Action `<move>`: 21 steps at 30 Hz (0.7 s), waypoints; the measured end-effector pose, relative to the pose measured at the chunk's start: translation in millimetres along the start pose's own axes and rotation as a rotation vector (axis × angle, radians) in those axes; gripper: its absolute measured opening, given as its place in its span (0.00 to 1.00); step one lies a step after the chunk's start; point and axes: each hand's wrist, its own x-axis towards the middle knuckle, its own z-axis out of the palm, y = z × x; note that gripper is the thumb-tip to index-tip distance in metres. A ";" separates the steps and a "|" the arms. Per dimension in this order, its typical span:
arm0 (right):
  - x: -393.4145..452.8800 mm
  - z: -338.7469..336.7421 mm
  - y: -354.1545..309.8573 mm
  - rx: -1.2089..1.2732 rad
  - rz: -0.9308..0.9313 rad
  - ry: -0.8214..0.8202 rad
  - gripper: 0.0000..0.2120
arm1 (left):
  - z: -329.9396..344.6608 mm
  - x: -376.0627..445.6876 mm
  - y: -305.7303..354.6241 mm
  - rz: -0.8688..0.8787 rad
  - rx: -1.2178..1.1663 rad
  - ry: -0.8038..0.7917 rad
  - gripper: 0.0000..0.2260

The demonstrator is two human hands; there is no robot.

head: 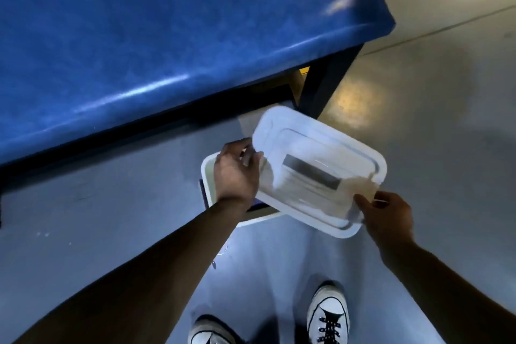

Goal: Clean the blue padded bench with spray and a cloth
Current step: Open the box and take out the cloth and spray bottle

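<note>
A white bin (208, 176) stands on the grey floor (97, 218) just off the near edge of the blue padded table (139, 36), close to the table's near right corner and its dark leg (324, 84). Over the bin, both hands hold a translucent white lid (318, 173) with a grey strip across its middle. The left hand (236, 173) grasps the lid's left end, fingers curled over the rim; the right hand (388, 215) pinches the lid's near right corner. The lid is tilted and covers most of the bin, so what lies inside cannot be made out. Its long axis runs from upper left to lower right, roughly along the table's near edge. Two white sneakers (328, 315) with black laces stand on the floor below.
</note>
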 end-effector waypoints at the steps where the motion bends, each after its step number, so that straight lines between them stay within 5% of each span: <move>1: 6.5 -8.7 16.2 0.058 0.043 0.023 0.20 | 12.4 1.1 12.5 0.061 0.003 -0.050 0.10; 8: 44.3 -49.0 71.2 0.393 0.254 0.072 0.05 | 124.4 1.5 64.2 0.319 0.301 -0.456 0.25; 21: 149.0 1.5 140.1 0.486 0.475 -0.079 0.05 | 283.2 44.1 20.0 0.135 0.795 -0.753 0.23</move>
